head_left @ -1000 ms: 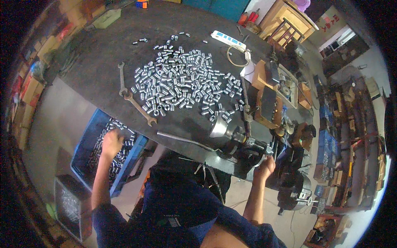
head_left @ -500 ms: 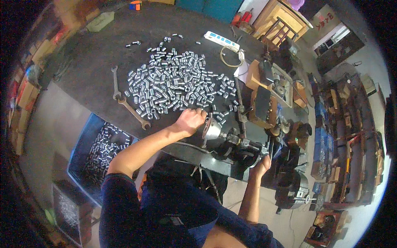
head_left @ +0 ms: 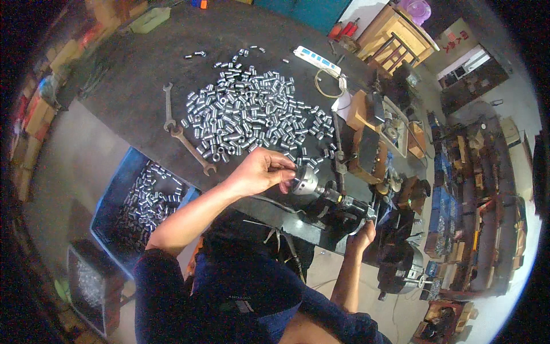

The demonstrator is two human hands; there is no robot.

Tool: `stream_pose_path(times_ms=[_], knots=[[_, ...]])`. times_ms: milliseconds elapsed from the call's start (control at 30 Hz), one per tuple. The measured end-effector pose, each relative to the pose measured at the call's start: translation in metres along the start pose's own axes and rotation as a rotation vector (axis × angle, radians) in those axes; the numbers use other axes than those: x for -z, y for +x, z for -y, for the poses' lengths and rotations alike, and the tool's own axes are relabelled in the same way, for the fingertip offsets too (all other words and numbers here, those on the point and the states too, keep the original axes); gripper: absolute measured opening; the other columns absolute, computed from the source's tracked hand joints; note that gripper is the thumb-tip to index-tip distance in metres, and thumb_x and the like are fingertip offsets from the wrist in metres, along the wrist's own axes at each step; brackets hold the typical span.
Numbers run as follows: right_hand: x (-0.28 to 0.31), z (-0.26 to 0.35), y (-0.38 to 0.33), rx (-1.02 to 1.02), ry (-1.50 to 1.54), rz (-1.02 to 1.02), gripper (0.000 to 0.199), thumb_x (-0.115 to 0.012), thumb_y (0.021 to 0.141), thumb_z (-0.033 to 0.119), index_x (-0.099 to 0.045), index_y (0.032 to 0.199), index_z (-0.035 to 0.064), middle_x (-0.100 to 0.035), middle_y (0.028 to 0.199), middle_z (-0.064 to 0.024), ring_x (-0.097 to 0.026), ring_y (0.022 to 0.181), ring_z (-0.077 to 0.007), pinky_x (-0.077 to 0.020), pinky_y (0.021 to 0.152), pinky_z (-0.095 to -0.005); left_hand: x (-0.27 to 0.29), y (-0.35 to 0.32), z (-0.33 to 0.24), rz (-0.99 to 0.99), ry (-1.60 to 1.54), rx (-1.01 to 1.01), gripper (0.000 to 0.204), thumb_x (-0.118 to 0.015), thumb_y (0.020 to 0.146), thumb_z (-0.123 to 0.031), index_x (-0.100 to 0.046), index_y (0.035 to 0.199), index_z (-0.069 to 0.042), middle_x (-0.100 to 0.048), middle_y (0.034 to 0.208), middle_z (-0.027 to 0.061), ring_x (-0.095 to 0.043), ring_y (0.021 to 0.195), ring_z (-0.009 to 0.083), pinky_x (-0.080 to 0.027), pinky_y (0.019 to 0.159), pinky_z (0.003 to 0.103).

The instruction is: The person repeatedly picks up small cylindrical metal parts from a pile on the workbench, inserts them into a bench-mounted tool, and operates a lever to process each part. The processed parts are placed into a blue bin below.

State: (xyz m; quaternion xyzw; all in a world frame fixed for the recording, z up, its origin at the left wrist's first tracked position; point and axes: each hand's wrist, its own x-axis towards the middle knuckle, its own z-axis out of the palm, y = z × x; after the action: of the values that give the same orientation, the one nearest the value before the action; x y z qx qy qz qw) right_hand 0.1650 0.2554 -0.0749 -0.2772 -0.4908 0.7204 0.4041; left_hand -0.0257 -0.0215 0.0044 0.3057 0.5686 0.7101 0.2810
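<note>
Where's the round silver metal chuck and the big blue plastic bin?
Round silver metal chuck [head_left: 306,183], head view: on its curved side.
Big blue plastic bin [head_left: 110,188], head view: on its left rim.

Dark tabletop [head_left: 126,80], covered at its middle by a broad heap of short silvery metal sleeves [head_left: 246,109], with strays scattered around it. Two open-ended spanners [head_left: 193,149], laid nearly end to end left of the heap. Left hand [head_left: 264,172]: fingers [head_left: 282,163] placed at the face of a metal chuck [head_left: 306,182]; any piece pinched there is hidden. Right hand [head_left: 362,236]: placed at the device's opposite end. Blue bin [head_left: 109,198], partly filled with sleeves, set beside the near edge. White power strip [head_left: 317,59], placed beyond the heap.
</note>
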Motion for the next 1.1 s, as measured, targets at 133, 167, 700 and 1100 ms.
stream_pose_path(times_ms=[133, 167, 700, 1100], knots=[[0.019, -0.001, -0.003, -0.076, 0.025, -0.063, 0.016, -0.048, 0.079, 0.016, -0.054, 0.076, 0.0019, -0.049, 0.061, 0.0005, -0.044, 0.049, -0.0075, -0.0332, 0.042, -0.0198, 0.000, 0.003, -0.002, 0.042, 0.022, 0.008, 0.013, -0.056, 0.078, -0.001, -0.055, 0.089, 0.006, -0.060, 0.070, 0.0093, -0.060, 0.061, 0.0147, -0.047, 0.057, 0.025], [0.031, -0.006, -0.001, -0.052, 0.006, -0.104, 0.016, -0.051, 0.079, 0.018, -0.053, 0.076, 0.0025, -0.042, 0.056, 0.0036, -0.034, 0.042, -0.0053, -0.0253, 0.036, -0.0198, -0.001, 0.003, -0.002, 0.046, 0.018, -0.021, 0.013, -0.056, 0.078, -0.001, -0.055, 0.089, 0.006, -0.060, 0.071, 0.0092, -0.060, 0.061, 0.0147, -0.047, 0.057, 0.025], [-0.001, 0.079, -0.020, 0.061, -0.037, 0.175, 0.027, -0.043, 0.084, 0.026, -0.048, 0.068, 0.0050, -0.035, 0.051, 0.0031, -0.030, 0.040, -0.0045, -0.0226, 0.033, -0.0181, 0.001, 0.005, -0.012, 0.102, 0.027, 0.027, 0.014, -0.058, 0.075, 0.003, -0.055, 0.088, 0.005, -0.059, 0.076, 0.0073, -0.059, 0.064, 0.0137, -0.047, 0.063, 0.025], [0.004, 0.001, 0.098, -0.052, -0.109, 0.185, 0.017, -0.051, 0.078, 0.017, -0.057, 0.070, 0.0036, -0.044, 0.053, 0.0029, -0.038, 0.043, -0.0065, -0.0283, 0.039, -0.0211, -0.014, 0.001, -0.009, -0.058, 0.313, 0.102, 0.027, -0.048, 0.086, -0.021, -0.054, 0.073, 0.001, -0.052, 0.059, 0.0020, -0.054, 0.052, 0.0084, -0.042, 0.049, 0.022]])
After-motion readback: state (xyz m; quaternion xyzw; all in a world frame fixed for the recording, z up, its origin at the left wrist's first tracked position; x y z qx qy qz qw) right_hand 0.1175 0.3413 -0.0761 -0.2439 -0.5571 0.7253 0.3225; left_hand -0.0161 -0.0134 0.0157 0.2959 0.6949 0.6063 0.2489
